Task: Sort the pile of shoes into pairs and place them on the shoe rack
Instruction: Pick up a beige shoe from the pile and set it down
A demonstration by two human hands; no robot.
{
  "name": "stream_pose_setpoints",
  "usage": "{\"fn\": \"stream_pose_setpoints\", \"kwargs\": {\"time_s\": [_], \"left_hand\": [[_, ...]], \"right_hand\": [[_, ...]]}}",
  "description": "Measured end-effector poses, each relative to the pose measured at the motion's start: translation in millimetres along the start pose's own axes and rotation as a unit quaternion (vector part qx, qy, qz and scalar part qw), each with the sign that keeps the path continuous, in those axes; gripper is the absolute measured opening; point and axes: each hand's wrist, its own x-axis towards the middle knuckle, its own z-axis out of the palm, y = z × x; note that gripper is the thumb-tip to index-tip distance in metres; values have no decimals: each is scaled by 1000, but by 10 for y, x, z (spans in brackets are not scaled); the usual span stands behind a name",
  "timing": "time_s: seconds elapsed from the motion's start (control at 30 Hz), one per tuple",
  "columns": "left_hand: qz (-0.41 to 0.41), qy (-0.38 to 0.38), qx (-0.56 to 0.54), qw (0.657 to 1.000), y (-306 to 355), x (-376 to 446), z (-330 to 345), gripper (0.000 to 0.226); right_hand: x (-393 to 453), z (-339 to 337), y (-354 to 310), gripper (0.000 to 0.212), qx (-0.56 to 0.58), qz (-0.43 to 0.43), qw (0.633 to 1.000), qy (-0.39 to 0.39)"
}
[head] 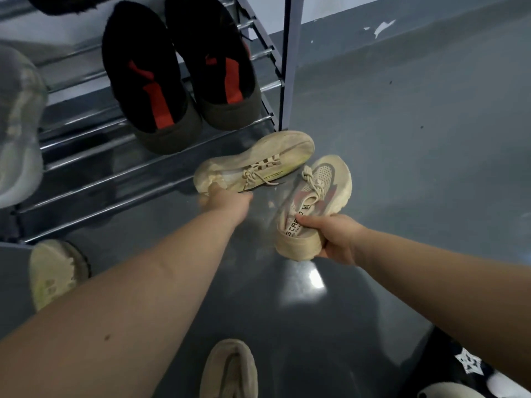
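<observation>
black slippers (178, 79) on rack (86, 156), floor sneaker (228, 372)

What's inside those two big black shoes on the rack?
Each of the two black slip-on shoes on the metal-bar shoe rack shows a red-orange insole strip inside. Further towards the toes it is dark, so anything there is hidden.

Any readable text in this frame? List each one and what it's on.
"CAR…", large dark letters, partly covered by the thumb: on the collar of the beige and pink sneaker in the right hand.
Small print under those letters: too blurred to read.
Dark print on the yellow side stripe of the beige sneaker in the left hand: too small to read.
</observation>
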Motion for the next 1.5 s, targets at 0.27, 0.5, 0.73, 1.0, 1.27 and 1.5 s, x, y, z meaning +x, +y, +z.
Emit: {"fn": "stream_pose_setpoints", "kwargs": {"time_s": [0.27, 0.5, 0.73, 1.0, 1.27, 1.5], "left_hand": [[54, 25, 53, 997, 91, 341, -150, 100], [32, 48, 126, 990, 124, 433, -163, 77], [25, 5, 207, 978, 30, 511, -227, 88], [76, -7, 223, 972, -41, 306, -200, 76], [32, -215, -64, 974, -66, -205, -160, 41], [-12, -319, -165, 933, -138, -692, -437, 33]], "right_hand": [[72, 2, 4, 39, -18, 22, 1000, 11], [92, 8, -20, 38, -18, 38, 999, 3], [53, 37, -76, 38, -5, 43, 999, -3], [-79, -25, -132, 44, 2, 13, 1000, -6], [-416, -195, -156, 40, 4, -23, 999, 27], [-1203, -306, -382, 29, -164, -44, 983, 69]]}}
